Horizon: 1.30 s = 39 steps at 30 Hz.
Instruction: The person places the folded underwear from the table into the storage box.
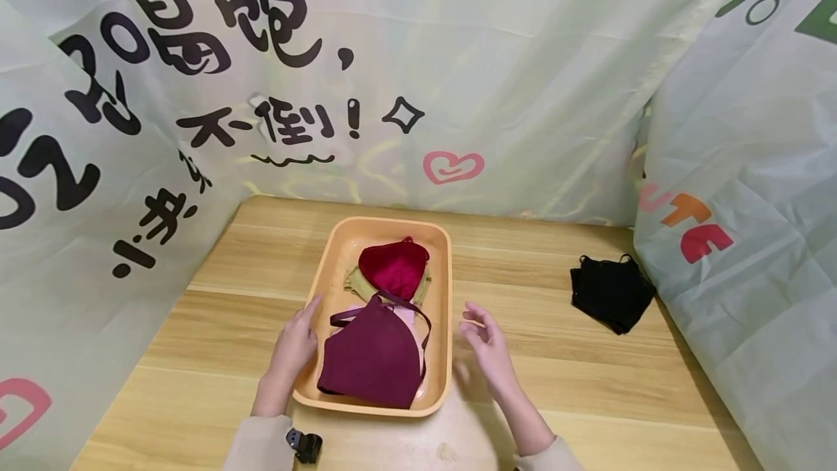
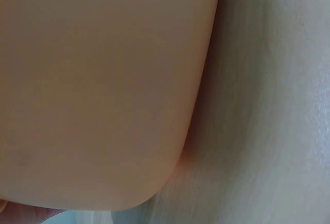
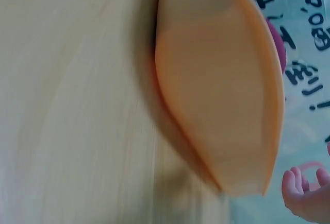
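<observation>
An orange-tan tray (image 1: pixel 441 311) lies on the table in the head view. Inside it, a dark purple bra (image 1: pixel 373 355) covers the near half, its thin straps trailing over. Farther back, a deep red bra (image 1: pixel 395 267) rests on an olive-green garment (image 1: pixel 356 282), and a bit of pale pink fabric (image 1: pixel 407 315) shows between. My left hand (image 1: pixel 292 347) touches the tray's left side with its fingers extended. Just off the right side, my right hand (image 1: pixel 489 355) holds nothing, its fingers loosely bent. The wrist views show mostly the tray's outer wall (image 2: pixel 103 90).
A folded black garment (image 1: pixel 613 293) with straps lies toward the table's right edge. The wooden table (image 1: pixel 523 398) is bordered by printed fabric curtains (image 1: pixel 536 93) at the back and both sides. A black strap device (image 1: pixel 306 446) sits at my left wrist.
</observation>
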Motion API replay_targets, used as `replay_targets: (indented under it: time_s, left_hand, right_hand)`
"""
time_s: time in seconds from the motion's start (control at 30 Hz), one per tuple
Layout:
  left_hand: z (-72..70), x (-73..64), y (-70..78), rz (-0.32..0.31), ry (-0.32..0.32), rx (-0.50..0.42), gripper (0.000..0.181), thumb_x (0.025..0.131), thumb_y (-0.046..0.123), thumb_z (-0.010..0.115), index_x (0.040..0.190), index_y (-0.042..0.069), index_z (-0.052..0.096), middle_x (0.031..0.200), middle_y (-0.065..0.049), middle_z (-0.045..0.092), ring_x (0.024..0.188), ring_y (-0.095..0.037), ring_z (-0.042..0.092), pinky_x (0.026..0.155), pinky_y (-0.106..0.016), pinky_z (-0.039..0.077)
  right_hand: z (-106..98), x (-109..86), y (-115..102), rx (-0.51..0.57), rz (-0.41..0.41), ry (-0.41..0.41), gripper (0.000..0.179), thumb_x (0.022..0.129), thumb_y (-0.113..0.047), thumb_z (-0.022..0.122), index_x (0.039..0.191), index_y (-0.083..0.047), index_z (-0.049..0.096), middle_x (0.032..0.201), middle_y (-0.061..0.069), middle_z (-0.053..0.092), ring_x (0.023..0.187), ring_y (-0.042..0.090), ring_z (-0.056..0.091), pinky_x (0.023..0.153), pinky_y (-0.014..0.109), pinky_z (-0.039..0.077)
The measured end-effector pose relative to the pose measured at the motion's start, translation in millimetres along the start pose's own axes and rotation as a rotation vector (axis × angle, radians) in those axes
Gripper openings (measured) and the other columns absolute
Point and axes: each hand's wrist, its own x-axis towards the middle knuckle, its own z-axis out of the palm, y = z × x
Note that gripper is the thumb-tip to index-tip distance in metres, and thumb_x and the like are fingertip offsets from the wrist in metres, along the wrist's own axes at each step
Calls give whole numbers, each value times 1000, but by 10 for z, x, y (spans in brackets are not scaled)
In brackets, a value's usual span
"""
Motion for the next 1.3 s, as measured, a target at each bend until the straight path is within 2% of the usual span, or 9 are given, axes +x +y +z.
replay_targets:
  time_s: [0.2, 0.5, 0.67, 0.9, 1.3]
  left_hand:
    - [-7, 4, 10, -18, -22, 3, 65, 68, -18, 50, 130, -3, 44, 102, -31, 58, 58, -27, 50, 49, -38, 44]
    - [-5, -1, 12, -21, -23, 12, 63, 69, -18, 51, 130, -3, 45, 100, -30, 59, 62, -32, 53, 52, -43, 46]
    - [2, 6, 4, -24, -20, 15, 63, 70, -18, 51, 130, -2, 45, 102, -30, 59, 61, -31, 53, 52, -41, 46]
    - [2, 8, -1, -26, -23, 15, 62, 71, -17, 50, 130, -2, 45, 102, -29, 59, 63, -32, 54, 53, -41, 47]
    - [-14, 15, 23, -74, -73, 5, 60, 73, -16, 49, 131, -2, 44, 105, -30, 57, 58, -26, 49, 50, -36, 43]
  right_hand:
    - [-223, 65, 55, 2, 44, 85, 44, 88, 0, 50, 130, 7, 39, 120, 22, 44, 95, 8, 50, 80, 15, 44]
    - [-544, 119, 196, -36, 85, 163, 44, 91, -1, 47, 133, 6, 36, 122, 20, 41, 86, -4, 47, 78, 14, 44]
    - [-705, 133, 266, -74, 87, 192, 45, 90, -1, 47, 133, 6, 36, 122, 22, 40, 85, -3, 47, 77, 16, 45]
    - [-899, 185, 310, -112, 127, 217, 46, 91, -4, 46, 135, 4, 34, 120, 16, 38, 87, -2, 45, 77, 14, 44]
    - [-1179, 276, 317, -170, 182, 247, 50, 93, -10, 43, 139, 1, 27, 129, 19, 33, 97, 7, 39, 76, 9, 41]
